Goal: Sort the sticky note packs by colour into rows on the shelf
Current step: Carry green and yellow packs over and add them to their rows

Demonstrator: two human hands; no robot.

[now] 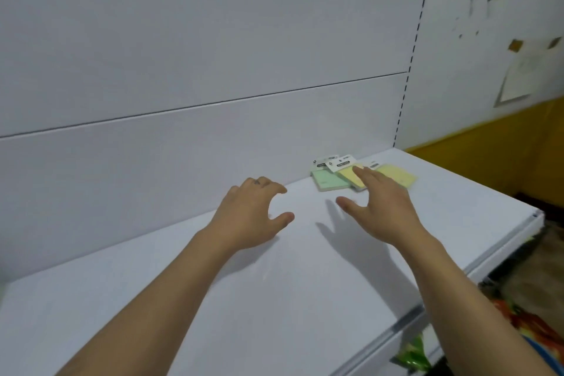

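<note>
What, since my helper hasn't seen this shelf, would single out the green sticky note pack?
On the flat white shelf, look towards the back right corner. There the pale green rectangular sticky note pack lies leftmost; beside it lie yellow packs.

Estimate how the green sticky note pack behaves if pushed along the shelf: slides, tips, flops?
Probably slides flat: the green sticky note pack is thin and lies flat on the smooth shelf, so tipping seems unlikely. Likely light and fairly stiff, though its white header card may bend. A yellow pack overlaps its edge and may drag along.
</note>
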